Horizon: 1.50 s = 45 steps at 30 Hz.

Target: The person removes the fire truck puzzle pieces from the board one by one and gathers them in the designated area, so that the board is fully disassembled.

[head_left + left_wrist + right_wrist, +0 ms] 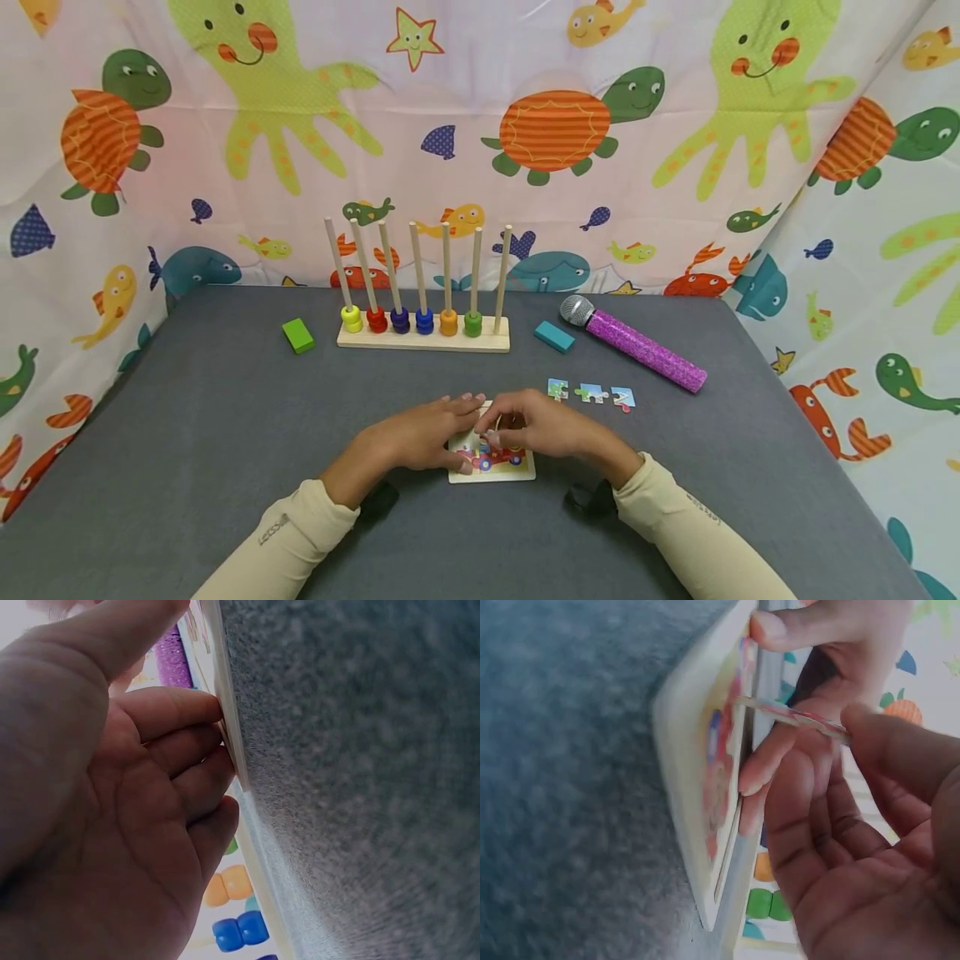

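Observation:
A small wooden puzzle board with a red car picture lies on the grey table in front of me. My left hand holds the board's left edge, fingers curled against its side and thumb on top. My right hand hovers over the board and pinches a thin puzzle piece between thumb and fingers, tilted just above the board's face. Three loose puzzle pieces lie in a row to the right of the board.
A wooden peg rack with coloured rings stands at the back centre. A green block lies left of it and a teal block right of it. A purple glitter microphone lies at the back right. Patterned fabric walls surround the table.

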### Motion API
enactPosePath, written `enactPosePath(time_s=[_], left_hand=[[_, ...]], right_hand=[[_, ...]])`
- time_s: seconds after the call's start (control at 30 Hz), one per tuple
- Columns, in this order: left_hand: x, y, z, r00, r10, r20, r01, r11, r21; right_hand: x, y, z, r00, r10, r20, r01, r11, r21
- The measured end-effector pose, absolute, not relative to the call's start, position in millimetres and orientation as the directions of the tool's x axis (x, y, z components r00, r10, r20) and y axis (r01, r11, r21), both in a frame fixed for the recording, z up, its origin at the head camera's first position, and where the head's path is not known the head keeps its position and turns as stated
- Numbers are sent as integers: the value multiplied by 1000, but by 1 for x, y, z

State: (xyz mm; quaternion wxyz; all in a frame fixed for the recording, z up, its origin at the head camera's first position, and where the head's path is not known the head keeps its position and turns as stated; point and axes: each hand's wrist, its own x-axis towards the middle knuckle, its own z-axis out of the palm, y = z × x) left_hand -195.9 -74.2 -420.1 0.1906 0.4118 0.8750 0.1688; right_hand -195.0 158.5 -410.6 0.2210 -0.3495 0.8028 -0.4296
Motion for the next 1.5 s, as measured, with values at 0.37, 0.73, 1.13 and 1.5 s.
enactPosePath(time_s=[0.37,0.73,1.13,1.5], left_hand=[[-195,-72,-421,-578,791,-200,657,596,462],[-196,-67,-415,-575,782,-240,683,621,386],[-190,-61,-412,-618,752,-230,672,657,342],[-185,-63,-413,-509,810,-291,669,585,458]], right_hand=[[-194,159,-414,-602,-798,-22,-466,374,-802],[-196,177,-401,-785,-597,166,-478,413,-775],[-193,216,-411,-882,-432,191,-416,520,-746],[-190,247,-415,-894,-403,196,-413,570,-711]])
